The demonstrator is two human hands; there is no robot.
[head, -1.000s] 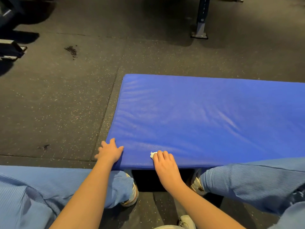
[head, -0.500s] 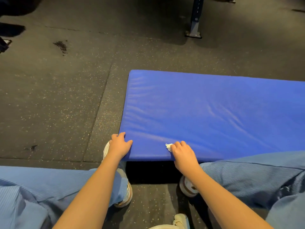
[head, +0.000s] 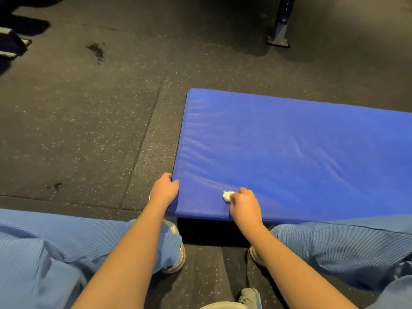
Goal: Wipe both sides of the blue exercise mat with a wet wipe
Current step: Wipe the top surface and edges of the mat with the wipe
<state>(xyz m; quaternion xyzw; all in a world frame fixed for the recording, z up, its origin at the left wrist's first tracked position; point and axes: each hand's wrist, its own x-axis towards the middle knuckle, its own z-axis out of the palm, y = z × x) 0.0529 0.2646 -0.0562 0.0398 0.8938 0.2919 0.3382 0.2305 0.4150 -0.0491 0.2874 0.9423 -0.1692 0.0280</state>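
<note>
In the head view, the blue exercise mat (head: 301, 157) lies on the floor (head: 89, 130), its near edge seemingly raised over our feet. Our left hand (head: 165, 189) curls round the near-left corner. Our right hand (head: 244, 205) pinches a balled wet wipe (head: 227, 195) against the top. We judge the mat padded, light and slick, and best flipped by its corners with 2 hands.
</note>
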